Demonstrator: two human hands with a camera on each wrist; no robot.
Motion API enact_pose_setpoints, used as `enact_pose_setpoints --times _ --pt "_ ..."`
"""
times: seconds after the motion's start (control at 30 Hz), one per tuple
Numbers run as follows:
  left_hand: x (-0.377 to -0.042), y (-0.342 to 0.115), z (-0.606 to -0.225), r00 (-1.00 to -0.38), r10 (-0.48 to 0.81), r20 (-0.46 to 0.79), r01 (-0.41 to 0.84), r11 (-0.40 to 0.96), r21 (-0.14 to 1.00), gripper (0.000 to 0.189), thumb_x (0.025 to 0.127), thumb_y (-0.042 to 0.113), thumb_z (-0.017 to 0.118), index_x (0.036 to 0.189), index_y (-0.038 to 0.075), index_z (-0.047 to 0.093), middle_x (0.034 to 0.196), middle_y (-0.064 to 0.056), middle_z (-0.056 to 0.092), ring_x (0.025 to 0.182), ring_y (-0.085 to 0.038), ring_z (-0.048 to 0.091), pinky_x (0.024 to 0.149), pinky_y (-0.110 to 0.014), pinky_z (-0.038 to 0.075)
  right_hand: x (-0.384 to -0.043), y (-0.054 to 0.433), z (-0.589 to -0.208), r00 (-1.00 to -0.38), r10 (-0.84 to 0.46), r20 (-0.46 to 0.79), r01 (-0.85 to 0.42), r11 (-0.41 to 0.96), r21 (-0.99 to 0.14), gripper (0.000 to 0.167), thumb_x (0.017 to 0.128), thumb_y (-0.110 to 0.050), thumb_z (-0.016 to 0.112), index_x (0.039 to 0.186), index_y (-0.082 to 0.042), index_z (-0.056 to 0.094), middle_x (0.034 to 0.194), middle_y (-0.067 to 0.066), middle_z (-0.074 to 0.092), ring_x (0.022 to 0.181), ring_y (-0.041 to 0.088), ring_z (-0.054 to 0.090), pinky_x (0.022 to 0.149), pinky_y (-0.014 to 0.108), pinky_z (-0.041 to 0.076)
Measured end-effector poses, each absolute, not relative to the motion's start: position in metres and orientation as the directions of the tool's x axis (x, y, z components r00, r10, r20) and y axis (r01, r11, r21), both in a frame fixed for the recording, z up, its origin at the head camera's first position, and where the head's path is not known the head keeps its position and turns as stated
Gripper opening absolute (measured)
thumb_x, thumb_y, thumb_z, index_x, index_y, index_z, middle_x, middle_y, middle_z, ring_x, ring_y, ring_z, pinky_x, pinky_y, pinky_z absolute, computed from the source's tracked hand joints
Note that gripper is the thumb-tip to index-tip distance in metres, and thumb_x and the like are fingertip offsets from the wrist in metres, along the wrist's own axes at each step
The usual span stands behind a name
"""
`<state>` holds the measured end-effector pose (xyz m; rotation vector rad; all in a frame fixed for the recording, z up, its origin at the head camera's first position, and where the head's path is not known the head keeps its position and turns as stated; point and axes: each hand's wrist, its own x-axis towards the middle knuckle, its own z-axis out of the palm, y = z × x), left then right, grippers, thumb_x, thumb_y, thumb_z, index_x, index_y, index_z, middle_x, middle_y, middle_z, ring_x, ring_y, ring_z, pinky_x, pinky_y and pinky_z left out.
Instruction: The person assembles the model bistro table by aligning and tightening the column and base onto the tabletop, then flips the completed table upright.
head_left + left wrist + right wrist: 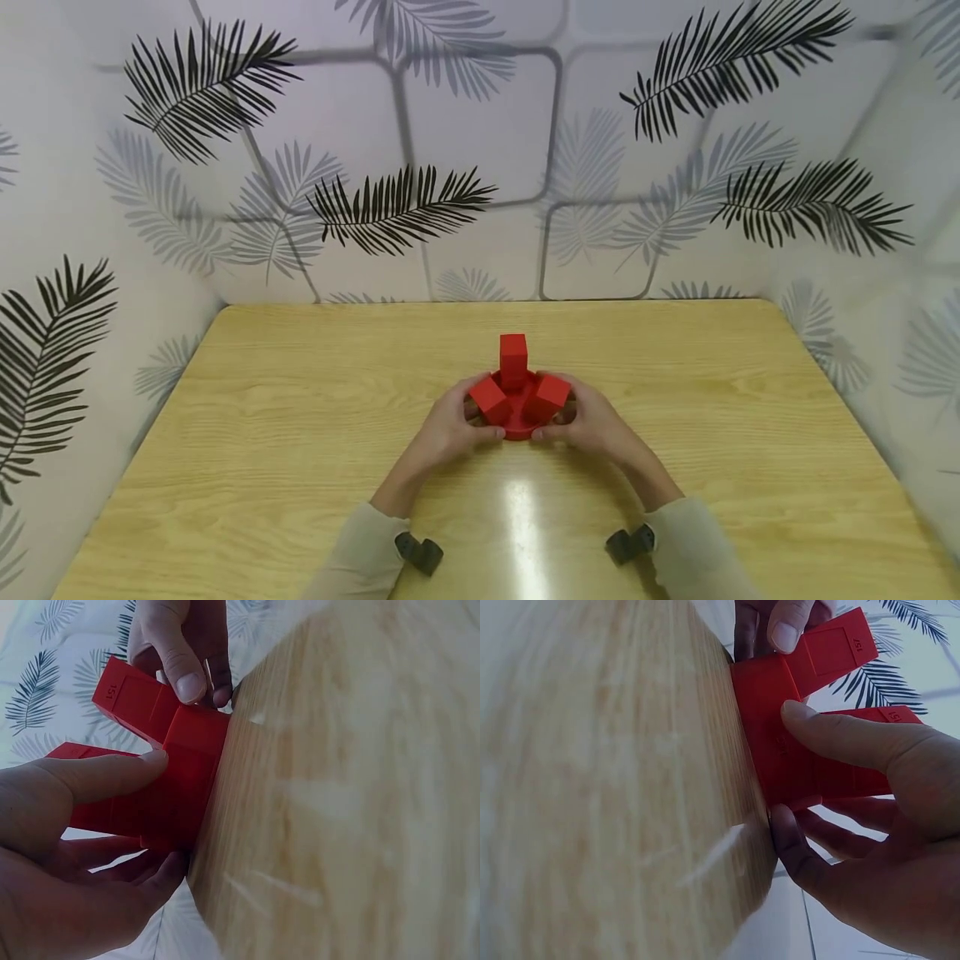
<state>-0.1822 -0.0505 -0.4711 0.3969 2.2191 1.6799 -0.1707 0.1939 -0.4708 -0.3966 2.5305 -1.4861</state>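
Note:
A red holder-like piece (517, 422) sits on the table, with a round base and three blocky arms. One arm (513, 358) points to the far side, and the other two lean outward to left and right. Small dark digits mark the arms in both wrist views. My left hand (447, 427) grips the piece's left side, its thumb (112, 776) on the near face and its fingers curled behind. On the opposite side my right hand (594, 422) holds it the same way, the thumb (840, 739) lying against the red base (769, 727).
The wooden table (300, 375) extends around the hands. Behind it and at both sides hangs a pale leaf-patterned covering (480, 125). A dark wrist device (420, 552) sits at the left cuff, and another dark device (630, 544) at the right cuff.

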Motion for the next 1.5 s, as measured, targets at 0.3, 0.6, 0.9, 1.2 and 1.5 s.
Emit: enact_pose_setpoints --times 0.3,0.6,0.9,1.2,1.5 --pt "-0.181 -0.054 -0.472 -0.911 0.402 -0.094 0.037 0.306 0.951 0.079 0.086 -0.004 0.079 0.155 -0.001 0.04 0.15 -0.021 0.047 0.131 -0.043 0.055 0.107 -0.046 0.051 -0.17 0.19 -0.473 -0.957 -0.286 -0.045 -0.101 0.475 -0.874 0.08 0.079 -0.003 0.088 0.15 -0.01 0.052 0.135 0.011 0.064 0.107 0.03 0.067 0.088 0.04 0.059" --pt "-0.18 -0.057 -0.471 -0.902 0.427 -0.065 0.069 0.291 0.954 0.073 0.087 -0.005 0.077 0.152 -0.001 0.043 0.149 -0.02 0.05 0.134 -0.043 0.052 0.11 -0.049 0.047 -0.168 0.19 -0.472 -0.954 -0.298 -0.033 -0.113 0.461 -0.88 0.075 0.08 -0.006 0.088 0.147 -0.006 0.054 0.133 0.015 0.064 0.106 0.033 0.068 0.089 0.044 0.06" --pt "-0.182 -0.066 -0.469 -0.89 0.451 -0.066 0.037 0.216 0.976 0.053 0.09 0.002 0.076 0.139 -0.003 0.057 0.136 -0.016 0.063 0.128 -0.04 0.058 0.109 -0.048 0.049 -0.166 0.19 -0.467 -0.956 -0.287 -0.05 -0.097 0.476 -0.874 0.061 0.086 -0.014 0.085 0.14 -0.003 0.059 0.131 0.016 0.066 0.113 0.038 0.067 0.095 0.049 0.058" --pt "-0.182 -0.078 -0.473 -0.891 0.438 -0.122 -0.051 0.171 0.984 0.057 0.093 0.02 0.077 0.142 0.002 0.057 0.135 -0.01 0.065 0.127 -0.031 0.059 0.111 -0.045 0.047 -0.164 0.188 -0.461 -0.943 -0.329 -0.051 -0.085 0.385 -0.919 0.065 0.09 -0.019 0.081 0.146 0.0 0.053 0.143 0.019 0.058 0.11 0.036 0.068 0.092 0.043 0.06" --pt "-0.184 -0.082 -0.462 -0.916 0.385 -0.117 -0.056 0.165 0.985 0.057 0.093 0.024 0.078 0.143 0.003 0.059 0.134 -0.009 0.066 0.129 -0.031 0.057 0.113 -0.051 0.044 -0.164 0.188 -0.453 -0.946 -0.324 -0.012 -0.109 0.354 -0.929 0.065 0.086 -0.006 0.083 0.144 0.003 0.054 0.14 0.022 0.059 0.108 0.036 0.07 0.09 0.04 0.061"
